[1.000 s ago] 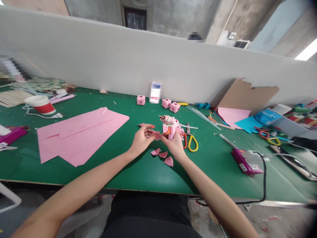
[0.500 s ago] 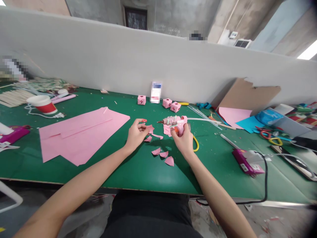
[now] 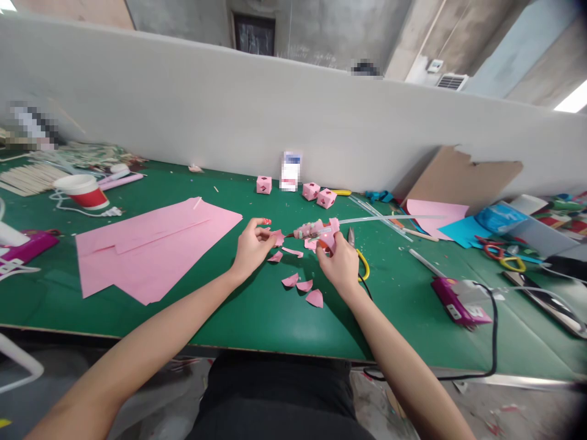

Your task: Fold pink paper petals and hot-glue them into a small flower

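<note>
My left hand (image 3: 251, 249) pinches a small folded pink paper piece (image 3: 277, 238) above the green table. In my right hand (image 3: 340, 260) is a pink glue gun (image 3: 316, 231), with a long clear glue stick (image 3: 385, 219) coming out of its back. The gun's dark nozzle points left and is at the edge of the pink piece; whether they touch I cannot tell. Several pink scraps (image 3: 314, 298) lie below and between my hands. Yellow-handled scissors (image 3: 364, 265) lie partly hidden behind my right hand.
Pink sheets (image 3: 156, 250) lie at left, near a red-and-white cup (image 3: 85, 190). Three pink paper cubes (image 3: 264, 185) stand at the back. At right are a purple power strip (image 3: 458, 300) with a black cable, a phone (image 3: 545, 300) and cardboard (image 3: 463, 177).
The glue gun has moved slightly left and down, bringing its nozzle to the pink piece. Its glue stick shows farther to the right. My left hand has hardly moved.
</note>
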Motion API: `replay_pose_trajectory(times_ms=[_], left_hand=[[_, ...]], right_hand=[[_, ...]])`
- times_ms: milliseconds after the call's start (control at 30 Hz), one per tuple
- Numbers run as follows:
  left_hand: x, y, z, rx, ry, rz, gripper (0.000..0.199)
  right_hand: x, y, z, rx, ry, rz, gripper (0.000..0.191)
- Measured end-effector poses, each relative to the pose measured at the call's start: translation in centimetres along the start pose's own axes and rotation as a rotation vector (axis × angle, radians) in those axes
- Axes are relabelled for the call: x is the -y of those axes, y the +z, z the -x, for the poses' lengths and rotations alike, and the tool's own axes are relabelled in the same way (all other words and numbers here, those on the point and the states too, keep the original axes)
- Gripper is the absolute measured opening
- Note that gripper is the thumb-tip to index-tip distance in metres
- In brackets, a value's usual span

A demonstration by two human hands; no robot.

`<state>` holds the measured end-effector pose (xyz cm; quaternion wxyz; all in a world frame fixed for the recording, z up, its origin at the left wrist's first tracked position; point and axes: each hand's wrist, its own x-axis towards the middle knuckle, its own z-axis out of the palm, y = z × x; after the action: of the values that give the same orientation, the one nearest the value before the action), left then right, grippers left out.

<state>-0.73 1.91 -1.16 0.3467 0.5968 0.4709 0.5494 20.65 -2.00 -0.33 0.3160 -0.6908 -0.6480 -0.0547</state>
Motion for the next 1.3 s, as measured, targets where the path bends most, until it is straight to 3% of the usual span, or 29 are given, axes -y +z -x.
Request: replay_pose_trajectory(times_ms=[667,1033,1300], left_hand=[[0.2,0.19,0.01,0.009,0.042,-0.024,0.036],[0.09,0.12,0.09,0.009,0.044,-0.024,0.035],[0.09,0.26,0.08,0.007,0.035,-0.01,0.034]], right_hand=[[-0.05,0.63,0.3,-0.027,-0.063,0.056,0.022],[0.15,0.26,0.12,-0.072,0.004,0.047,0.027],[0.3,0.41,0.35,-0.029,-0.016,0.057,0.026]])
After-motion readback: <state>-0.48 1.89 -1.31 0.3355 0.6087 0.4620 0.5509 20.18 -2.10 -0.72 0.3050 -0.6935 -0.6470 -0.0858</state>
